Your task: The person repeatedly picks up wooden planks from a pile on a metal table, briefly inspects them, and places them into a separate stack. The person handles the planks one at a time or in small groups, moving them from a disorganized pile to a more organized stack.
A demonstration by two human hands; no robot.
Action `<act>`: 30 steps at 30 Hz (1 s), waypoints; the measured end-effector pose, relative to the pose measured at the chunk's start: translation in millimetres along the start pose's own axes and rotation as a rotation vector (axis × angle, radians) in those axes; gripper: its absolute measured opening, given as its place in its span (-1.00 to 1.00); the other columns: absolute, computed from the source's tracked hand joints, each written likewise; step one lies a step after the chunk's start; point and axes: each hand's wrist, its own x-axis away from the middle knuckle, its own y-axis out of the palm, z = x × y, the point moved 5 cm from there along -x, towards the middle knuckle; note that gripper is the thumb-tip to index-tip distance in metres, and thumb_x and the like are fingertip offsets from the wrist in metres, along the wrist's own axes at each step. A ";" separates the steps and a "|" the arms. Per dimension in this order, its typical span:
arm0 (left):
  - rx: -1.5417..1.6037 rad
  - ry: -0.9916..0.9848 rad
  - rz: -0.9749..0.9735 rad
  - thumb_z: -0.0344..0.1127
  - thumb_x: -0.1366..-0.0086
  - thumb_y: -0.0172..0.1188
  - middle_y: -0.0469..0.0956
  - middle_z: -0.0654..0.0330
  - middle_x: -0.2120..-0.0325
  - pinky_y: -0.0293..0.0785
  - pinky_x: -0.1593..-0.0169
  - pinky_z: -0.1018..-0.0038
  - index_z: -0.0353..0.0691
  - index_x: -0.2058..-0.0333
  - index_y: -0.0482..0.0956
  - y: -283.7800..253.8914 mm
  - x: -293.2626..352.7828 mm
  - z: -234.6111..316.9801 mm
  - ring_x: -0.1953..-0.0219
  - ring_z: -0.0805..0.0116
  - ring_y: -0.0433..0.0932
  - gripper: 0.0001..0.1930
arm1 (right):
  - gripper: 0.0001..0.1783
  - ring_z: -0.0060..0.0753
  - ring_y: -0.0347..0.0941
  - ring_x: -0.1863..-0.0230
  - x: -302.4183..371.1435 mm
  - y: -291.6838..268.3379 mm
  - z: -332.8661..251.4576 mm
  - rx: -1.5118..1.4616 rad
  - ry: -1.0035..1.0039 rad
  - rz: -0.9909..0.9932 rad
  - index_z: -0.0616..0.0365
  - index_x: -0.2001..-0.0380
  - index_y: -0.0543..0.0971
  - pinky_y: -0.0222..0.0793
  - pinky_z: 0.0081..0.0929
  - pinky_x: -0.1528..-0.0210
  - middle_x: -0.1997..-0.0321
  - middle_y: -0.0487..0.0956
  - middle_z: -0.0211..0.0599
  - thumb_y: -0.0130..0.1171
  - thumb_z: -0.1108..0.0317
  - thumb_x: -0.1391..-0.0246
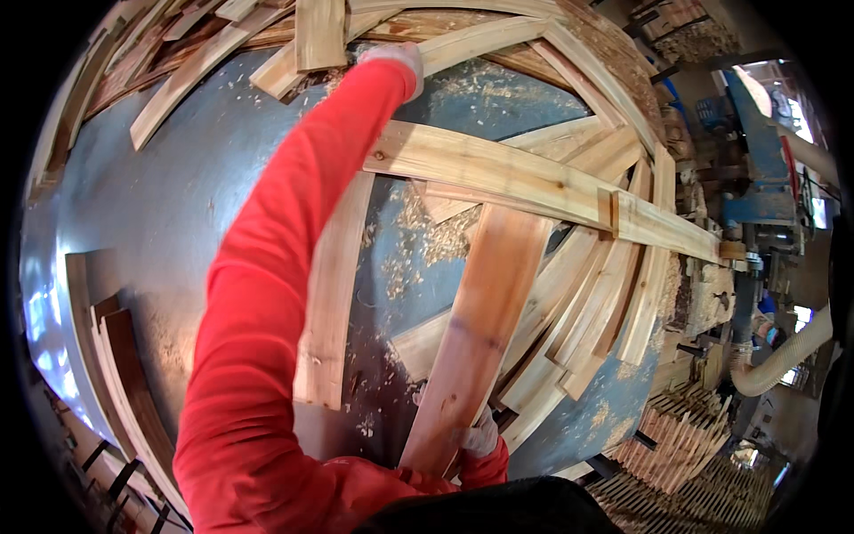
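My left arm, in a red sleeve, reaches across the metal table to its far side. There my gloved left hand (396,60) is closed at the near-left end of a pale wooden board (480,44); its fingers are partly hidden. Close to my body, my gloved right hand (480,438) grips the right edge of a reddish-brown wooden board (485,307), fingertips on its face. That board slants away from me over the table. Beyond it, a long knotty board (498,169) lies crosswise. Under my left forearm is another pale board (334,303).
Loose boards (587,311) overlap in a pile at the right of the blue-grey table (160,205). More planks line its far edge, with dark boards (129,374) at the left. Wood shavings (436,236) are scattered about. Blue machinery (756,142) and slatted stacks (680,436) stand beyond the right side.
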 end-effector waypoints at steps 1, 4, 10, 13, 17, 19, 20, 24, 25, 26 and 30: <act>-0.034 0.100 -0.088 -0.22 -0.11 0.22 0.63 0.01 0.28 0.51 0.09 0.23 -0.25 -0.03 0.45 -19.4 19.5 14.0 0.24 0.08 0.63 -0.51 | -0.02 -0.13 0.35 -0.21 -1.1 -1.0 1.0 -0.016 -0.013 0.000 0.17 -0.26 0.26 0.31 -0.20 -0.22 -0.19 0.42 -0.09 0.53 0.23 0.25; 0.422 0.491 -0.474 -0.12 -0.13 0.25 0.61 -0.07 0.19 0.47 0.00 0.19 -0.25 -0.04 0.48 -16.7 73.6 -56.5 0.15 -0.01 0.59 -0.47 | -0.09 -0.10 0.36 -0.21 -10.6 17.9 -6.0 -0.069 -0.006 -0.111 0.15 -0.24 0.27 0.31 -0.17 -0.22 -0.21 0.40 -0.09 0.47 0.29 0.20; 1.782 -0.092 -0.851 -0.13 -0.04 0.40 0.59 -0.05 0.15 0.55 0.05 0.27 -0.45 -0.06 0.42 28.1 349.5 -126.8 0.20 0.13 0.63 -0.32 | -0.33 -0.12 0.46 -0.05 -68.8 11.5 -13.1 0.434 -0.212 -0.055 0.18 -0.12 0.37 0.45 -0.22 -0.09 -0.10 0.44 -0.03 0.33 0.31 0.10; 2.055 -0.112 -0.787 -0.20 -0.03 0.40 0.57 -0.03 0.11 0.53 0.02 0.24 -0.43 -0.08 0.40 64.0 438.1 -130.5 0.12 0.14 0.60 -0.33 | -0.42 -0.28 0.50 0.17 -88.9 47.6 -19.2 0.419 -0.197 0.049 0.22 -0.01 0.40 0.50 -0.33 0.09 0.14 0.50 -0.16 0.28 0.26 0.11; 1.659 -0.074 -0.480 -0.13 -0.12 0.32 0.58 0.24 0.29 0.48 0.21 0.49 -0.40 0.01 0.48 69.1 481.6 -161.2 0.33 0.49 0.52 -0.45 | -0.57 -0.26 0.60 0.36 -129.5 -9.5 37.4 0.106 -0.254 0.104 0.20 -0.03 0.40 0.63 -0.38 0.30 0.24 0.61 -0.09 0.13 0.21 -0.16; 1.776 -0.165 -0.338 -0.14 -0.17 0.27 0.56 0.29 0.34 0.45 0.25 0.53 -0.39 0.04 0.50 42.6 505.0 -170.5 0.36 0.56 0.48 -0.52 | -0.62 -0.29 0.54 0.38 -108.2 11.1 30.2 0.216 -0.152 0.129 0.21 0.13 0.45 0.55 -0.38 0.28 0.38 0.56 -0.18 0.22 0.29 0.01; 1.692 -0.169 -0.300 -0.14 -0.19 0.25 0.56 0.30 0.34 0.45 0.25 0.54 -0.38 0.05 0.51 36.1 507.6 -175.8 0.36 0.56 0.48 -0.54 | -0.61 -0.30 0.54 0.38 -93.0 22.0 31.7 0.224 -0.144 0.122 0.21 0.13 0.46 0.54 -0.39 0.28 0.38 0.56 -0.19 0.24 0.32 0.04; 1.523 -0.211 -0.244 -0.20 -0.18 0.28 0.60 0.26 0.30 0.48 0.16 0.52 -0.32 0.00 0.51 19.9 494.6 -195.7 0.27 0.52 0.53 -0.54 | -0.52 -0.34 0.52 0.27 -52.1 24.1 63.8 0.177 -0.067 0.134 0.16 0.03 0.44 0.53 -0.42 0.25 0.23 0.54 -0.24 0.29 0.36 0.07; 1.605 -0.215 -0.209 -0.26 -0.15 0.30 0.61 0.22 0.27 0.49 0.12 0.50 -0.32 -0.02 0.50 16.0 488.5 -192.7 0.24 0.51 0.55 -0.53 | -0.48 -0.35 0.52 0.22 -49.6 12.5 75.3 0.150 -0.044 0.150 0.14 -0.02 0.42 0.53 -0.42 0.23 0.15 0.53 -0.25 0.29 0.36 0.06; 1.682 -0.208 -0.172 -0.32 -0.13 0.32 0.63 0.18 0.25 0.51 0.09 0.49 -0.32 -0.05 0.49 8.8 477.0 -192.5 0.21 0.49 0.56 -0.51 | -0.45 -0.36 0.52 0.18 -52.4 4.6 82.8 0.117 -0.031 0.163 0.12 -0.06 0.41 0.54 -0.43 0.22 0.07 0.53 -0.26 0.29 0.36 0.05; 1.106 -0.111 0.067 -0.15 -0.13 0.33 0.59 0.11 0.13 0.48 -0.01 0.34 -0.29 -0.03 0.50 -78.7 345.4 -238.7 0.08 0.32 0.55 -0.47 | -0.30 -0.43 0.50 0.14 -40.1 14.0 81.6 0.144 0.031 0.294 0.09 -0.11 0.40 0.52 -0.43 0.18 -0.01 0.51 -0.35 0.34 0.49 0.21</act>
